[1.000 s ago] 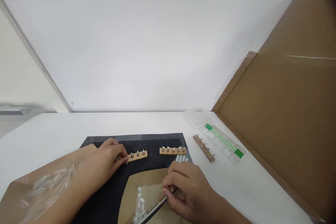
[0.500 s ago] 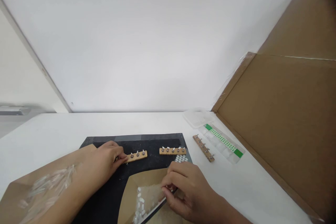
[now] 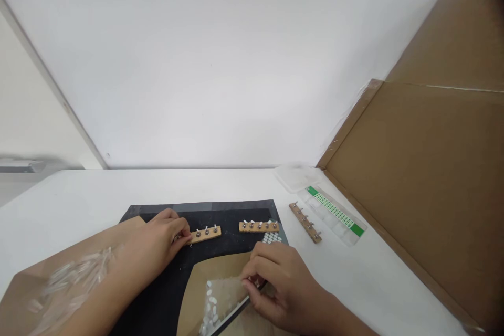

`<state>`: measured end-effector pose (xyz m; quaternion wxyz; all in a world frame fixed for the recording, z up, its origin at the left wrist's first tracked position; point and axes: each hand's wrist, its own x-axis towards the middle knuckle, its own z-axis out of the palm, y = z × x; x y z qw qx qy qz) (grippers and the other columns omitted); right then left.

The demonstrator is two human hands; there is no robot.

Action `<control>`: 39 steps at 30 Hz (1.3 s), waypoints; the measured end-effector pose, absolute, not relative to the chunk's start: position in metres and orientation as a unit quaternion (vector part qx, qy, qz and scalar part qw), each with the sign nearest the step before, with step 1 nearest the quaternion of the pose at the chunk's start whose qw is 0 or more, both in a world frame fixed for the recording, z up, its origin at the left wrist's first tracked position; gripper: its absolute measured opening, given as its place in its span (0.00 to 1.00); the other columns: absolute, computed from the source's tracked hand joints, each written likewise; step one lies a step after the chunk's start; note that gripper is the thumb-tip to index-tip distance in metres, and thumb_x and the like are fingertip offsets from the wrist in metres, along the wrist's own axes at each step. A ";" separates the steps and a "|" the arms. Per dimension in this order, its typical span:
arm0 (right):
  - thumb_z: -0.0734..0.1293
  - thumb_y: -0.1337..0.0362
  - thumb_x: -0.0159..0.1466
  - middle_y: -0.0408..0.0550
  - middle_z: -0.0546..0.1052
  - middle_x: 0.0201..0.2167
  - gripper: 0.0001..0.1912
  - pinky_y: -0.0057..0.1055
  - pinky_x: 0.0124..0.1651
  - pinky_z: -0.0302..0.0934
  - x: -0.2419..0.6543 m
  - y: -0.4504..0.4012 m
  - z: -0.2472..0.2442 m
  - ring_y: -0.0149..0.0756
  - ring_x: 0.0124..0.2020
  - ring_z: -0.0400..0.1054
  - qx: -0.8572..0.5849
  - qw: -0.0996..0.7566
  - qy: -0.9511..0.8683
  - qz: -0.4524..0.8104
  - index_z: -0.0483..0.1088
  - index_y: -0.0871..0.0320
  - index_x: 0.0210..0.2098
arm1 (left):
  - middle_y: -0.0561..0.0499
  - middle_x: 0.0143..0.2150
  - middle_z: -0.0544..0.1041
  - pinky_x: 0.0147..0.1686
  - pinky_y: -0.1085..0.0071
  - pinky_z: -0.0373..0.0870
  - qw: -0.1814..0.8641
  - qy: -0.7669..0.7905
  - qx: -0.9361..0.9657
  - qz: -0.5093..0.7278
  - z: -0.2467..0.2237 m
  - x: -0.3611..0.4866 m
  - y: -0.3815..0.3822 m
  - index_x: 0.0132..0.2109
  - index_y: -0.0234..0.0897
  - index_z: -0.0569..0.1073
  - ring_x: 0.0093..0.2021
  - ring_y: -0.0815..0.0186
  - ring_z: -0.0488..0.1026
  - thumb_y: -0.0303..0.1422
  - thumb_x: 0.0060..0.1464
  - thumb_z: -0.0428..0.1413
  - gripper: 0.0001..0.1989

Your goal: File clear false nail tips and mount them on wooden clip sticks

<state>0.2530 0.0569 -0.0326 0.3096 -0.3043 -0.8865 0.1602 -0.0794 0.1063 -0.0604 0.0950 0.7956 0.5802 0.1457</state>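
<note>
My left hand (image 3: 165, 239) is closed at the left end of a light wooden strip (image 3: 210, 233), its fingertips hiding that end. Small metal posts, like toggle switches, stand along the strip, the visible ones with white tips. A second wooden strip (image 3: 254, 228) with white-tipped posts lies to its right on the black mat (image 3: 189, 273). My right hand (image 3: 279, 286) is pinched above a clear bag of small white pieces (image 3: 211, 307). A dark, white-edged band (image 3: 232, 317) runs up to its fingers; what they hold is hard to make out.
A third wooden strip (image 3: 305, 222) with metal posts lies on the white table (image 3: 346, 278), beside a clear case with a green label (image 3: 334, 210). A translucent lid (image 3: 295, 177) sits behind. Brown cardboard (image 3: 433, 168) stands at right. Clear slim pieces (image 3: 79, 273) lie on brown card at left.
Very little differs. Both hands stay in nearly the same places, and the strips have not visibly moved.
</note>
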 end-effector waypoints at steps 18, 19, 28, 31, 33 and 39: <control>0.68 0.71 0.66 0.42 0.76 0.33 0.05 0.31 0.36 0.55 0.253 0.058 -0.033 0.33 0.31 0.68 -0.306 0.301 -0.889 0.156 0.72 0.54 0.40 | 0.47 0.41 0.79 0.37 0.68 0.68 0.080 0.554 0.819 0.126 -0.053 -0.077 0.104 0.39 0.44 0.79 0.44 0.57 0.77 0.38 0.72 0.51 0.15; 0.68 0.70 0.66 0.42 0.76 0.33 0.05 0.31 0.36 0.55 0.253 0.058 -0.033 0.33 0.31 0.68 -0.306 0.301 -0.889 0.158 0.72 0.54 0.40 | 0.47 0.41 0.79 0.37 0.67 0.68 0.083 0.553 0.820 0.122 -0.052 -0.077 0.103 0.38 0.44 0.79 0.44 0.57 0.77 0.38 0.73 0.50 0.16; 0.69 0.71 0.66 0.42 0.76 0.33 0.05 0.31 0.35 0.55 0.253 0.057 -0.033 0.33 0.31 0.68 -0.310 0.293 -0.890 0.160 0.73 0.54 0.40 | 0.48 0.44 0.77 0.37 0.66 0.70 0.093 0.574 0.807 0.107 -0.048 -0.078 0.105 0.40 0.45 0.79 0.39 0.60 0.78 0.37 0.69 0.54 0.11; 0.69 0.70 0.66 0.42 0.76 0.33 0.05 0.31 0.36 0.56 0.253 0.057 -0.033 0.33 0.31 0.69 -0.310 0.291 -0.891 0.158 0.73 0.54 0.40 | 0.49 0.45 0.78 0.37 0.67 0.70 0.089 0.584 0.799 0.117 -0.046 -0.078 0.104 0.42 0.45 0.79 0.38 0.60 0.78 0.38 0.68 0.55 0.09; 0.69 0.70 0.66 0.41 0.76 0.33 0.05 0.31 0.35 0.56 0.253 0.058 -0.033 0.33 0.31 0.69 -0.310 0.290 -0.891 0.160 0.73 0.54 0.40 | 0.49 0.45 0.78 0.37 0.68 0.70 0.088 0.584 0.797 0.127 -0.045 -0.079 0.104 0.44 0.46 0.80 0.39 0.60 0.79 0.39 0.68 0.56 0.08; 0.68 0.70 0.66 0.42 0.76 0.33 0.05 0.31 0.35 0.56 0.253 0.059 -0.033 0.33 0.31 0.69 -0.312 0.279 -0.894 0.160 0.74 0.54 0.40 | 0.47 0.42 0.79 0.36 0.68 0.69 0.090 0.560 0.814 0.123 -0.048 -0.080 0.104 0.37 0.44 0.81 0.39 0.60 0.78 0.39 0.70 0.54 0.14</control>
